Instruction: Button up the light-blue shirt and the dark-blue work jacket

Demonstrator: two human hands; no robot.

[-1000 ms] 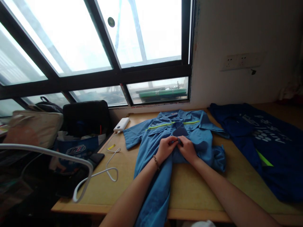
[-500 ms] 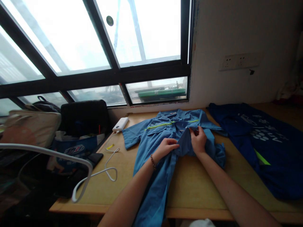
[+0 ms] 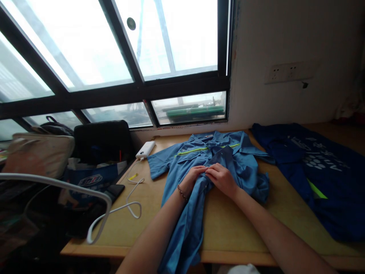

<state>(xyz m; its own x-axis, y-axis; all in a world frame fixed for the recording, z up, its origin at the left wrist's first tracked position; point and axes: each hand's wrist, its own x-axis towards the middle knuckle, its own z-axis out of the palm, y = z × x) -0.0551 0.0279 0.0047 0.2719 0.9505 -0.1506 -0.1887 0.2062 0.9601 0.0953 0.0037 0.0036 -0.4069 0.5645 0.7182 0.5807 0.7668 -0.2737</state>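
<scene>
A light blue short-sleeved work shirt (image 3: 182, 160) with yellow-green piping across the chest lies spread on the wooden table, its lower part hanging over the front edge. My left hand (image 3: 194, 178), with a bracelet at the wrist, is closed on the shirt's front edge near the middle. Right beside it, my right hand (image 3: 221, 179) pinches the same strip of cloth, and the fingertips of both hands meet. What lies between the fingertips is hidden. Above my hands, a flap of the shirt front stands up in a fold.
At the right lies a dark blue garment (image 3: 316, 167) with white print. A white power bank (image 3: 145, 150) with a white cable (image 3: 133, 205) sits on the table (image 3: 236, 228) at the left. Bags (image 3: 40, 152) are piled left of the table. Behind are a window and a wall socket (image 3: 285, 72).
My right hand has moved left and down along the shirt front to meet my left hand. The cloth stretched between them is now gathered, and the flap has fallen back above.
</scene>
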